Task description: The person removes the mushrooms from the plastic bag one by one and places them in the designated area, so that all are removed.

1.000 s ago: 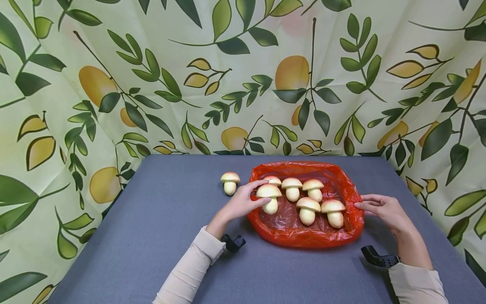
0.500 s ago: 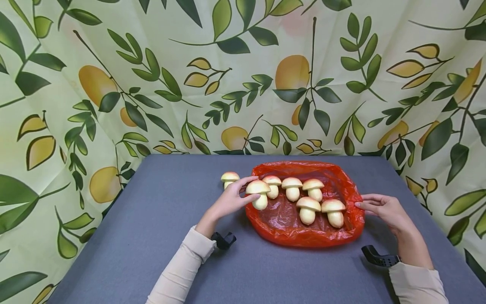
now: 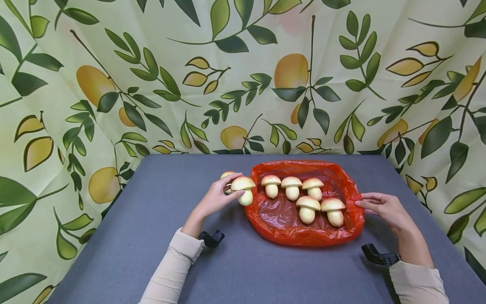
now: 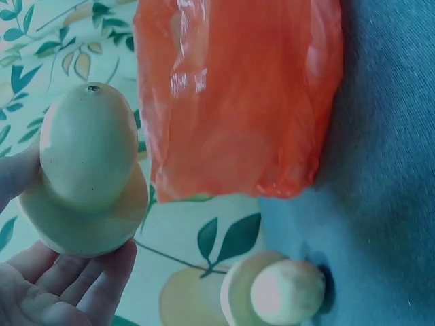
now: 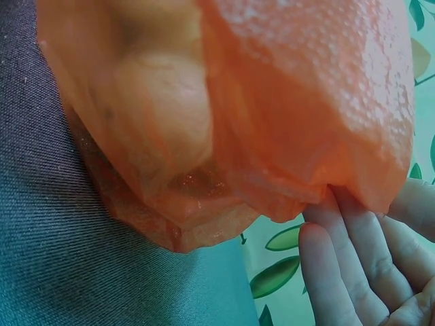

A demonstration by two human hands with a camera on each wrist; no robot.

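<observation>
My left hand point(image 3: 214, 198) pinches a toy mushroom point(image 3: 243, 189) between thumb and fingers, just off the left rim of the red plastic bag point(image 3: 300, 241). In the left wrist view the held mushroom point(image 4: 88, 149) hangs level with the bag's side. Behind the left hand, a second mushroom point(image 3: 227, 174) stands on the table, mostly covered by the fingers. Several more mushrooms point(image 3: 307, 209) lie inside the wide-mouthed bag. At the bag's right side my right hand point(image 3: 387, 212) pinches the rim; the right wrist view shows its fingers point(image 5: 353, 251) at the crumpled plastic point(image 5: 306, 156).
A blue-grey cloth covers the table point(image 3: 144, 236). A curtain with leaves and fruit point(image 3: 243, 84) hangs along its back and sides. Each wrist wears a black camera mount, the left one point(image 3: 211, 239) low over the cloth.
The left hand has carried its mushroom leftward out over the bag's rim, toward the one standing outside, uncovering a mushroom in the bag's back left. The right hand has kept its place.
</observation>
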